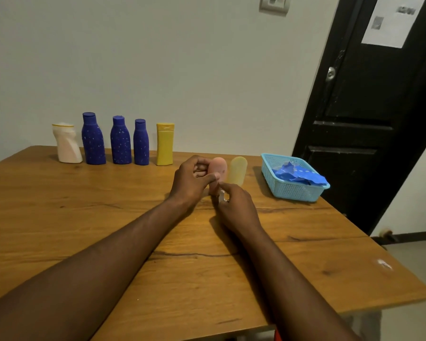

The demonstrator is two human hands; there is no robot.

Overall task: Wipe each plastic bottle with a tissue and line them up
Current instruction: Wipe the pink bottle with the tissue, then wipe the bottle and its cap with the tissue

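**Pink bottle in wipe, row slot is forward-left**

My left hand (194, 178) grips the pink bottle (218, 168) round its upper body, thumb across the front and fingers curled behind. My right hand (236, 205) pinches a small white wad, which I take to be the tissue (221, 196), against the bottle's lower end. Both hands are closed on something; neither is free.

The bottle is mid-counter (84, 217), straight ahead of me. Its long axis is roughly vertical, rounded end up. I can't tell if its base touches the wood, because my right hand hides it.

The pale yellow bottle (237, 171) stands upright just beside it on the right, with neither hand on it. My read is that it's next in the queue.

Lined up along the far edge, left to right, all upright:
- cream bottle (67, 143)
- three blue bottles (120, 142)
- yellow bottle (164, 145)

That makes five placed and two to go, by my count.

Key geometry:
- The open end of the row is just right of the yellow bottle, forward and left of the pink one.
- The left hand has the bottle and is the nearer hand to that slot.
- So I expect a left-hand reach forward-left, axis kept vertical, while the right hand just peels the tissue away.

Risk: the bottle is narrow, and clipping the yellow bottle on set-down could tip either one.

The blue basket (295, 193) sits well off to the right with crumpled blue material in it.
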